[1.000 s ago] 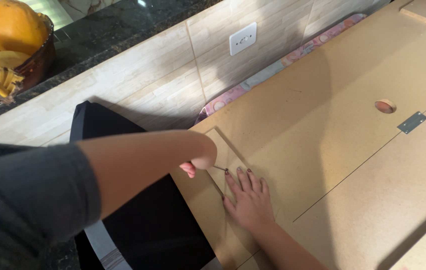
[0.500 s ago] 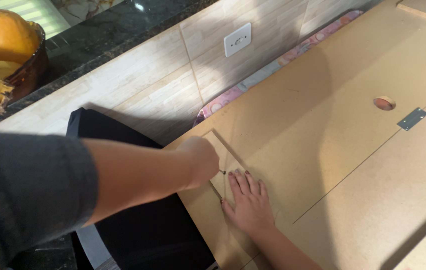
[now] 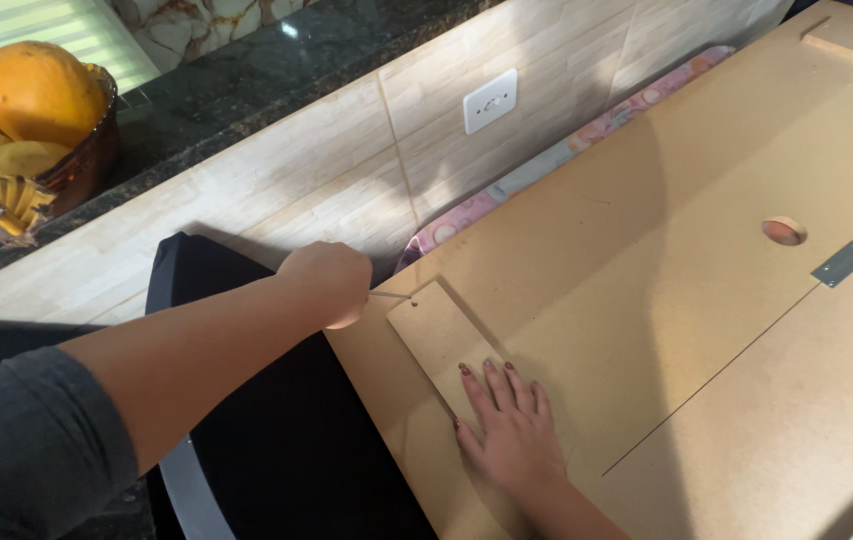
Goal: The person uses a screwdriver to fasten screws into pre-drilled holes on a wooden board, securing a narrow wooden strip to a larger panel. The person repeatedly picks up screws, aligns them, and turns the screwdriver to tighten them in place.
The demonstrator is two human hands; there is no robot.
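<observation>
We see the right hand (image 3: 512, 430) lying flat, fingers spread and palm down, on the lower end of a small rectangular board piece (image 3: 445, 340) that rests on the large brown fibreboard panel (image 3: 667, 250). The left hand (image 3: 329, 282) is curled into a fist just beside the piece's upper left corner, gripping a thin metal tool (image 3: 390, 295) whose tip touches that corner; we cannot tell what kind of tool it is. The piece sits between our two hands, near the panel's left edge. Further right on the panel are a round hole (image 3: 783, 231) and a metal hinge plate (image 3: 842, 263). A black chair (image 3: 277, 440) stands below the left arm.
</observation>
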